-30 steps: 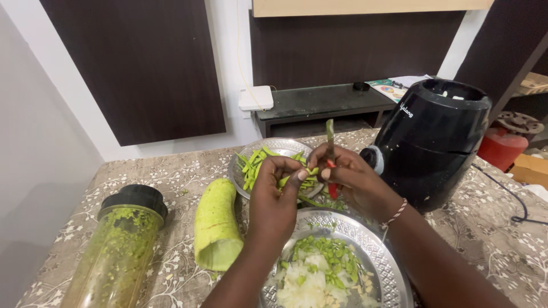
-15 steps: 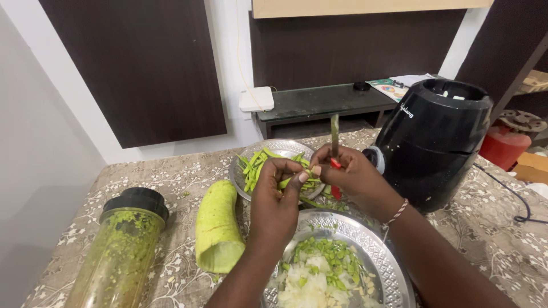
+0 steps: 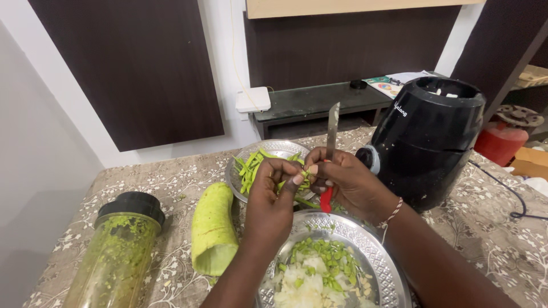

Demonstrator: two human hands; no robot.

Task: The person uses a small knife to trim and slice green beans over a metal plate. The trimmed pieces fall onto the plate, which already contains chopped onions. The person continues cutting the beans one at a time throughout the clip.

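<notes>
My right hand [image 3: 351, 179] grips a knife [image 3: 332, 130] with a red handle, its blade pointing straight up. My left hand [image 3: 274, 197] pinches a thin green vegetable strip [image 3: 283, 183] close against the knife, above the near steel plate [image 3: 379, 268]. That plate holds chopped green pieces and white chopped bits. Behind the hands a second steel plate [image 3: 275, 146] carries several long green strips.
A pale green gourd piece [image 3: 212, 228] lies left of the plates. A blender jar [image 3: 123, 251] smeared with green paste and capped black stands at the near left. A black mixer base [image 3: 428, 140] stands at the right, its cord trailing off. A dark low shelf sits behind the table.
The knife blade has tilted more upright and the hands have shifted slightly over the near plate. The rest is unmoved.
</notes>
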